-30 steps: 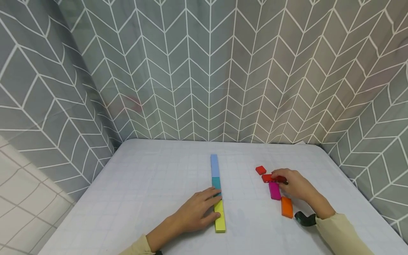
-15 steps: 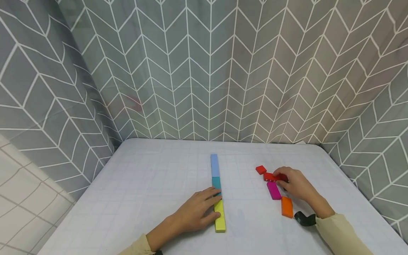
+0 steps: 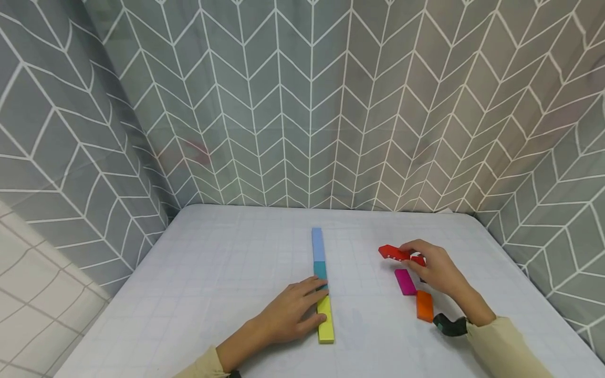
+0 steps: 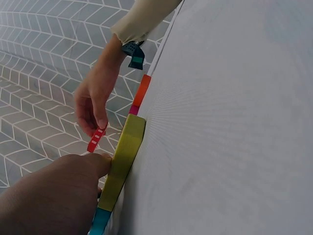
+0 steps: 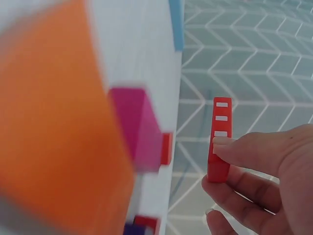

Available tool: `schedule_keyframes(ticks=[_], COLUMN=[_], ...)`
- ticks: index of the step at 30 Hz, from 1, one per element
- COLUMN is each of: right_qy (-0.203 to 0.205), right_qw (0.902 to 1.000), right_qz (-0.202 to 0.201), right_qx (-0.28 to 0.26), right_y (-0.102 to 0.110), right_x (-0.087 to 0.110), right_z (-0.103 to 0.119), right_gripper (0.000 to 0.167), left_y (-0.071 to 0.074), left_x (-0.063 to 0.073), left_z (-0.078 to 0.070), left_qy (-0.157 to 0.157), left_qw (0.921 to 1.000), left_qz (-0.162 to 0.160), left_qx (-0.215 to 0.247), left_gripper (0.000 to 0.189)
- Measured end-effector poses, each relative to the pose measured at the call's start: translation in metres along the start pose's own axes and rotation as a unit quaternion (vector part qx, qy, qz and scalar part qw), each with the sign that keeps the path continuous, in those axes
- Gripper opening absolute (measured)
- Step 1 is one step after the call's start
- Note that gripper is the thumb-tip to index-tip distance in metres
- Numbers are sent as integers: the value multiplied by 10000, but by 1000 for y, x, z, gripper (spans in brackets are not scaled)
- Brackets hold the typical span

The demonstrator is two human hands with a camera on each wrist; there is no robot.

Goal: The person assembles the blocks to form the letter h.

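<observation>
Red block (image 5: 222,110) was slim, straight-edged, white rectangles down one side; right hand (image 3: 437,268) pinched it between fingers, raised above the white, faintly lined desk (image 3: 227,252). Left hand (image 3: 293,312) lay with fingers loosely spread, touching yellow block (image 3: 326,333) and teal block (image 3: 320,270). Smooth magenta block (image 3: 405,282) and orange block (image 3: 425,306) sat near right hand.

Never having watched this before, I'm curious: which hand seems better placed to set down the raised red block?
Probably the right hand: it pinches the red block above the table. The left hand rests on the yellow block, farther away.
</observation>
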State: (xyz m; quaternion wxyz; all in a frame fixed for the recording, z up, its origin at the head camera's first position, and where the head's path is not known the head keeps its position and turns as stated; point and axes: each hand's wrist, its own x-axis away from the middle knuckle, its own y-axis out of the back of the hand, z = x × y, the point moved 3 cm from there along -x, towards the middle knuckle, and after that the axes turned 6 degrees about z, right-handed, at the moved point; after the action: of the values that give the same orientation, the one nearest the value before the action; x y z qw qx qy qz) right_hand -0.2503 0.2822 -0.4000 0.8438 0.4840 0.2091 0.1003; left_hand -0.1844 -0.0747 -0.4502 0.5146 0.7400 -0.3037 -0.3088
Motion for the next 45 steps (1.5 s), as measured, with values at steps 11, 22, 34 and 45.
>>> schedule_keyframes(ticks=[11, 22, 34, 45], right_qy=[663, 1321, 1603, 1573], right_qw=[9973, 9885, 9825, 9798], right_qz=[113, 393, 668, 983], right_qx=[-286, -622, -670, -754], right_y=[-14, -42, -68, -80], right_x=[-9, -28, -46, -53], right_z=[35, 62, 73, 78], right_gripper=[37, 31, 30, 29], left_y=[-1, -2, 1, 1], left_x=[-2, -2, 0, 0], left_z=[2, 2, 0, 0], left_qy=[39, 83, 51, 77], left_qw=[10000, 10000, 9999, 9999], left_qz=[20, 30, 4, 24], left_qx=[0, -11, 95, 69], left_gripper=[58, 58, 57, 57])
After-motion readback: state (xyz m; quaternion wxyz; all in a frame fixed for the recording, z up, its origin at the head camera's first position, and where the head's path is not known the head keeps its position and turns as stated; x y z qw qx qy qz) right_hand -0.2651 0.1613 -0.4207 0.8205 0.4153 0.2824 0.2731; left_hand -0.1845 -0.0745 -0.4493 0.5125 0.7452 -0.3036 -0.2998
